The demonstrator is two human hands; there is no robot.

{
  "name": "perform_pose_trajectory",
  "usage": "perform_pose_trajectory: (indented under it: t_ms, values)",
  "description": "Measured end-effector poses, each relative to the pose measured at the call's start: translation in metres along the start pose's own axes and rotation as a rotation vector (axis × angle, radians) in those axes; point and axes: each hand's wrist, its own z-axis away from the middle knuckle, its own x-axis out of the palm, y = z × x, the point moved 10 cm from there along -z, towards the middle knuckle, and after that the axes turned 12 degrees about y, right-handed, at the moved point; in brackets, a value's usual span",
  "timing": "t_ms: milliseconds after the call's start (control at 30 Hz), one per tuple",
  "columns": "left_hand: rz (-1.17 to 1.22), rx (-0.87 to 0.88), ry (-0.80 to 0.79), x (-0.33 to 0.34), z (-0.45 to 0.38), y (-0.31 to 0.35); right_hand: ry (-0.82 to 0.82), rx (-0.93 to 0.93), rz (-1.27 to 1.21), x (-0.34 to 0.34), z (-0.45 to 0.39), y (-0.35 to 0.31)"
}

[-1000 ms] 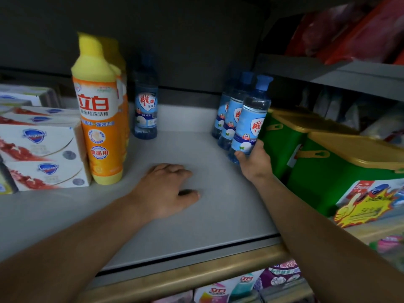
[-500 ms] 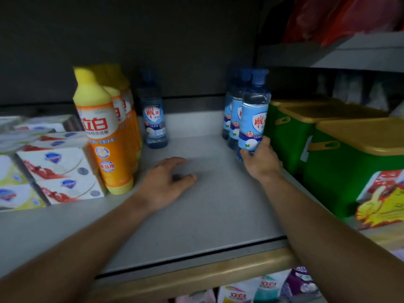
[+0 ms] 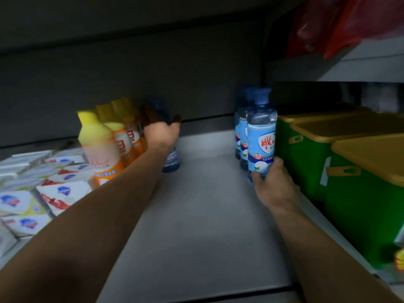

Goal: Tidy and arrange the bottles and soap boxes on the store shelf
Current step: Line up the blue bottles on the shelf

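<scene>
On the grey shelf (image 3: 207, 226), a row of three clear blue bottles stands at the right. My right hand (image 3: 274, 190) grips the base of the front blue bottle (image 3: 261, 136), which stands upright. At the back left a lone blue bottle (image 3: 171, 164) stands beside the orange detergent bottles (image 3: 102, 149). My left hand (image 3: 161, 131) is stretched to it, with fingers and thumb curled round its upper body and hiding most of it. White soap boxes (image 3: 61, 193) are stacked at the far left.
Two green bins with yellow lids (image 3: 349, 171) stand against the row of blue bottles on the right. Red packets (image 3: 341, 25) lie on the upper right shelf. The back wall is dark.
My left hand has lifted off the shelf and reached back to the lone blue bottle. My right hand stays on the front bottle of the row. The camera has moved closer and lower.
</scene>
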Motion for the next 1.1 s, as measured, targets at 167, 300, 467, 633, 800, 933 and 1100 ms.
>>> perform_pose_trajectory:
  t_ms: [167,300,467,633,800,933,1100]
  values:
    - [-0.181,-0.043,-0.05,0.019,-0.024,-0.013,0.009,0.006,-0.003,0.001,0.0,0.002]
    - [-0.05,-0.16,-0.133,0.037,-0.016,-0.018,0.016,0.006,0.017,0.0,0.0,0.002]
    - [-0.049,0.036,-0.219,0.033,0.022,0.003,0.004,0.007,0.03,-0.002,0.001,0.0]
    - [0.203,0.425,-0.306,-0.008,0.077,0.05,-0.018,0.028,0.008,-0.004,0.003,-0.002]
    - [0.275,0.535,-0.439,-0.053,0.119,0.066,0.014,0.087,-0.059,-0.024,0.014,-0.007]
    - [0.537,0.32,-0.515,-0.094,0.117,0.071,0.047,-0.127,-0.137,-0.05,0.043,-0.058]
    - [0.872,-0.057,-0.549,-0.128,0.105,0.07,-0.623,-0.156,-0.634,-0.038,0.131,-0.134]
